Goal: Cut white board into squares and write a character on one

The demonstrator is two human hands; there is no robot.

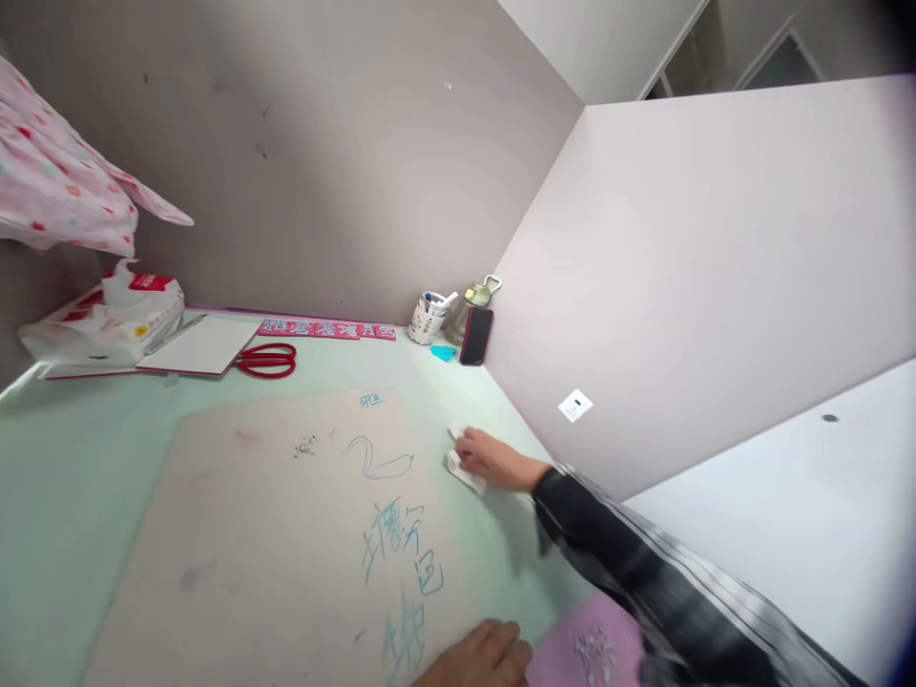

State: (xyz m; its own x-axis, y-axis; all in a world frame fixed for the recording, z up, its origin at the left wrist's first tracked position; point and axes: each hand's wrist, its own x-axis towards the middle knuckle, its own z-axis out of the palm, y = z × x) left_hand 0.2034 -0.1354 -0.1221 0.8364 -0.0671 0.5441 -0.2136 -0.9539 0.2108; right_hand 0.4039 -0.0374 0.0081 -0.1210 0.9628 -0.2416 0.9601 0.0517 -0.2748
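At the right of the board, my right hand (497, 460) grips a crumpled white tissue (467, 472) against the pale green table top. Its fingers are closed round the tissue, and the sleeve is dark with grey and white stripes. My left hand (481, 658) rests at the bottom edge of the view, on the right edge of a beige board (272, 544). The fingers of this hand lie loosely bent on the surface with nothing visible in them. Blue handwriting (407, 534) and a blue line drawing (379, 463) mark the board's right side.
Red-handled scissors (268, 361), an open notebook (204, 343) and a tissue pack (118, 315) stand at the back left. A pen cup (427, 322), a bottle (458, 324) and a phone (476, 336) stand by the wall corner. A pink sheet with scraps (591, 644) lies lower right.
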